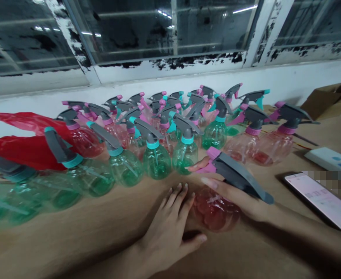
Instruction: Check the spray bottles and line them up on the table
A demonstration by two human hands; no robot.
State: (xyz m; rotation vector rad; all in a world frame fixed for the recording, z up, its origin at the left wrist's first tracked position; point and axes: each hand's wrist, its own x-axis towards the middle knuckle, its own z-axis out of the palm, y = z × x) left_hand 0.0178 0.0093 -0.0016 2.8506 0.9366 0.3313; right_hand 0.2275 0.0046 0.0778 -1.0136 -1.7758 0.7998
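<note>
Left hand (170,228): palm down in the lower centre, fingers loosely spread and thumb held apart, pinching nothing; its fingertips are just beside the held bottle, and whether they touch it I cannot tell.
Right hand (243,195): right of centre, fingers closed around the neck below the sprayer, one finger near the pink trigger; the full wrap is partly hidden.
Pink spray bottle (217,215): lower frame, just right of centre, in the right hand, with a grey and pink sprayer head; whether its base bears on the table (123,248) is unclear.
Slip risk: the rounded, smooth body could swing or tip if the hold at the neck loosens.
Trigger risk: a squeeze by the finger near it could work the sprayer.
Phone (321,201): lower right, screen lit, near the right forearm, which could nudge it by sweeping outward.
Green bottles (157,162): a row from lower left to centre, just beyond the hands; a forward push could knock the closest ones into those behind, as they stand close together.
Pink bottles at right (275,147): beyond the right hand, near each other, equally easy to bump.
Red plastic bag (27,151): left side, against the bottles; a tug on it could disturb them.
Cardboard box (327,100): upper right, by the wall.
</note>
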